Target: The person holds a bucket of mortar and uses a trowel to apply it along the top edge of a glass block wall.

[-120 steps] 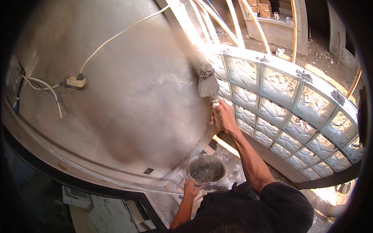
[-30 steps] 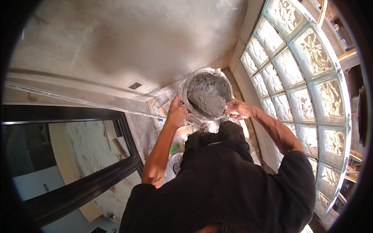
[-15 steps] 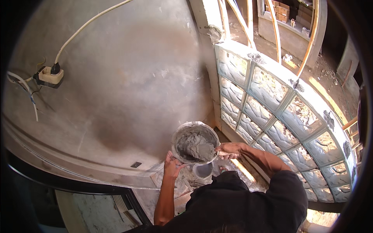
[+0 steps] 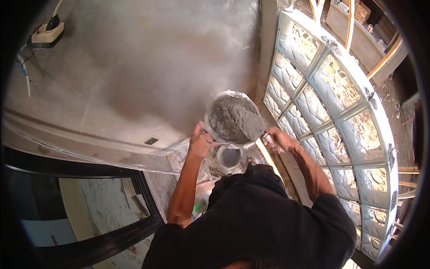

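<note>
My left hand [image 4: 201,140] grips the near left rim of a round bucket [image 4: 209,130] and holds it up in front of me. Wet grey mortar [image 4: 221,117] lies inside, rough and clumped. My right hand [image 4: 277,140] is closed round the handle of a trowel [image 4: 251,125] at the bucket's right side. The trowel's blade, coated in mortar, reaches over the rim into the bucket. Below it stands a second, smaller bucket [image 4: 229,157] with something grey in it, partly covered by the first one.
A glass block wall [image 4: 331,121] curves along my right side. Ahead rises a smooth grey plastered wall [image 4: 156,62] with a power socket box [image 4: 47,35] at far left. A black-framed glass pane [image 4: 76,175] is at lower left. Wooden poles [image 4: 350,27] stand beyond the glass blocks.
My view has shifted, so the walls sit differently in it. The trowel blade has tilted and moved to the bucket's right rim, with my right hand slightly lower beside it.
</note>
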{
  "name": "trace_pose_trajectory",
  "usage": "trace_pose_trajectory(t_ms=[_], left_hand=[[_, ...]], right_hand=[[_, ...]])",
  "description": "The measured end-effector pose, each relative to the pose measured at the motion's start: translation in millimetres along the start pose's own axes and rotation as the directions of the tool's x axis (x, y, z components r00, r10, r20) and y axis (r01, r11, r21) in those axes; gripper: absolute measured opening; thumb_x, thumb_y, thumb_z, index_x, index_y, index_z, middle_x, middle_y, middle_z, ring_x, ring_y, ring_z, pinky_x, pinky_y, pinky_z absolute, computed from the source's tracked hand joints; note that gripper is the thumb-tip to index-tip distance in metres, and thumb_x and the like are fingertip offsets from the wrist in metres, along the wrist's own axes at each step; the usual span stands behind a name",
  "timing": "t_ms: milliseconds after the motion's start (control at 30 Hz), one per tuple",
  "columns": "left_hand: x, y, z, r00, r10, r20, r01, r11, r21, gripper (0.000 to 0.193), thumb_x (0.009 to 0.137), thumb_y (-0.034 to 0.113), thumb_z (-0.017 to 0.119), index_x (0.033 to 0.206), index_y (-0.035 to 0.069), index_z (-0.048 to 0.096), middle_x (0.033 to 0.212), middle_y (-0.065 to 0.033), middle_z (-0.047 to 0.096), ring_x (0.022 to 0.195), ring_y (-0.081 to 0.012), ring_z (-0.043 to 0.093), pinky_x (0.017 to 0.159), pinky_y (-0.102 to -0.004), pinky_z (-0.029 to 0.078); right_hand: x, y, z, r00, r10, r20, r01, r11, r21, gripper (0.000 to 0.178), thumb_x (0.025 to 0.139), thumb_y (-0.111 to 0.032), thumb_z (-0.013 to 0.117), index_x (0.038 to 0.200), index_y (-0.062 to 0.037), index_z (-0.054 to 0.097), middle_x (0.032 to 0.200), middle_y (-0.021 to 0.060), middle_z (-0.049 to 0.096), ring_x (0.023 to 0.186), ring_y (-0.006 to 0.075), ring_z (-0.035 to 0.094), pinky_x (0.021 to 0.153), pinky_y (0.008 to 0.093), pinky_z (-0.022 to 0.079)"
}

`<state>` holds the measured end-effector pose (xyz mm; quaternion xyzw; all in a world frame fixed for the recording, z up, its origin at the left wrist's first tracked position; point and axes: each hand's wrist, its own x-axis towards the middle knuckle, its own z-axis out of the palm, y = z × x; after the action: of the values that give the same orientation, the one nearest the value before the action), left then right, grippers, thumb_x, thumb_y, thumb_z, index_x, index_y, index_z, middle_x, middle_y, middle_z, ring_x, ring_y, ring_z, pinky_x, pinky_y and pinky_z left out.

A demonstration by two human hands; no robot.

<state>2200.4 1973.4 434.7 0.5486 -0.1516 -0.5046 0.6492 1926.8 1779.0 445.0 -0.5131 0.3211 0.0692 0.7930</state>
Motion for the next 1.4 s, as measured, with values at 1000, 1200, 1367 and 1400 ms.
trace_pose_trajectory(t_ms=[1000,1200,1367,1400], left_hand=[[-50.1,-73.1,-56.7,0.914,-0.21,-0.347,0.189,0.978,-0.094,0.036,0.081,-0.012,0.051,0.106,0.013,0.042,0.102,-0.0162,0.059,0.095,-0.0369,0.061,0.081,-0.0692,0.053],[-46.9,-92.7,-80.1,0.954,-0.115,-0.276,0.116,0.993,-0.013,0.019,0.089,-0.001,0.043,0.102,0.013,0.043,0.089,-0.016,0.055,0.083,-0.0394,0.061,0.073,-0.0676,0.055],[-36.9,-98.1,-100.5,0.973,-0.139,-0.182,0.12,0.987,-0.11,0.018,0.091,0.007,0.052,0.099,0.021,0.043,0.096,-0.0123,0.062,0.082,-0.0318,0.063,0.07,-0.0647,0.056],[-37.4,-96.6,-96.9,0.972,-0.149,-0.182,0.127,0.984,-0.123,0.018,0.091,0.007,0.052,0.099,0.021,0.043,0.096,-0.0123,0.062,0.082,-0.0318,0.063,0.07,-0.0647,0.056]], right_hand=[[129.3,-342.5,2.2,-0.247,-0.574,-0.781,0.679,0.472,-0.562,0.024,0.094,-0.009,0.047,0.109,0.0056,0.035,0.098,0.0217,0.048,0.077,0.0345,0.056,0.064,0.0451,0.048],[144.9,-349.9,17.4,-0.054,-0.669,-0.741,0.832,0.38,-0.404,0.044,0.078,0.0,0.058,0.11,0.0121,0.031,0.109,0.0358,0.043,0.082,0.0502,0.06,0.072,0.0544,0.049],[103.8,-299.2,29.9,-0.125,-0.774,-0.62,0.522,0.481,-0.705,0.035,0.085,-0.008,0.058,0.107,0.0099,0.037,0.079,0.0264,0.056,0.068,0.0392,0.063,0.063,0.0472,0.052],[84.9,-284.1,38.4,-0.116,-0.779,-0.616,0.512,0.485,-0.709,0.035,0.085,-0.008,0.058,0.107,0.0099,0.037,0.079,0.0264,0.056,0.068,0.0392,0.063,0.063,0.0472,0.052]])
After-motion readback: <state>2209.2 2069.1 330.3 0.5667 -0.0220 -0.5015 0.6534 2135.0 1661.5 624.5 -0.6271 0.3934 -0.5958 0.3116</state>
